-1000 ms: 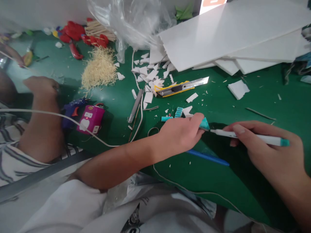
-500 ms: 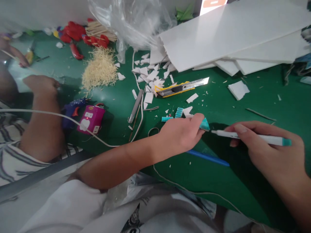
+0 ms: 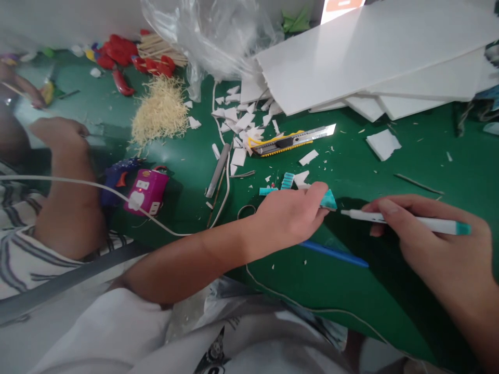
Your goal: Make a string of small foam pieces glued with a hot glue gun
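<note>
Near the middle of the green table, my left hand (image 3: 290,215) pinches a small teal piece (image 3: 329,200) between thumb and fingers. My right hand (image 3: 429,228) is closed round a white marker (image 3: 432,224) with a teal end; its tip points left, a short gap away from the teal piece. Two more teal pieces, one striped (image 3: 287,181) and one flat (image 3: 268,191), lie just beyond my left hand. A blue stick (image 3: 335,254) lies partly under that hand. Beyond the hands rests a yellow cutter (image 3: 292,141) with its blade out.
White foam boards (image 3: 331,62) are stacked at the back right, beside a clear plastic bag (image 3: 230,41). Foam scraps (image 3: 244,120) and a straw-coloured pile (image 3: 159,111) lie left of them. A pink power block (image 3: 146,192) with a cable sits near another person's arm (image 3: 70,192).
My right hand and the marker have shifted slightly to the right, away from the teal piece. The other person's hand at the left has moved a little left. My left hand is still.
</note>
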### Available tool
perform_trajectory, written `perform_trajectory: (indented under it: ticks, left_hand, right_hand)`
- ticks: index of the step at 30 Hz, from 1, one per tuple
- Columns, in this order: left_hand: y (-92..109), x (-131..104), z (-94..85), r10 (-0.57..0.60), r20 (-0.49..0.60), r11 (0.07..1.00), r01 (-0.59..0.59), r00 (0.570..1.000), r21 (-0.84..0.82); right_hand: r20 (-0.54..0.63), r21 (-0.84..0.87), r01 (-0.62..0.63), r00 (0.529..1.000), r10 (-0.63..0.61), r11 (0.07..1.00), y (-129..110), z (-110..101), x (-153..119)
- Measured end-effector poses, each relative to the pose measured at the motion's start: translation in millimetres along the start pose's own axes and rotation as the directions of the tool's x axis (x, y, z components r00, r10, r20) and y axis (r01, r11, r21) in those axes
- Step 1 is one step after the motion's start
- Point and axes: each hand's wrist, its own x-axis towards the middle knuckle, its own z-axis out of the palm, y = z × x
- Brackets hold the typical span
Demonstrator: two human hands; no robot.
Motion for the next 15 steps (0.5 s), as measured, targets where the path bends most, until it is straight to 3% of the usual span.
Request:
perform_trajectory:
  ticks: [15]
  left_hand:
    - [1.6,-0.2,-2.6,-0.004,0.008,1.000,0.004,1.000,0.020]
  right_hand:
    - [0.000,0.012,0.002,1.000,-0.002,1.000,-2.8,1.3,-1.4]
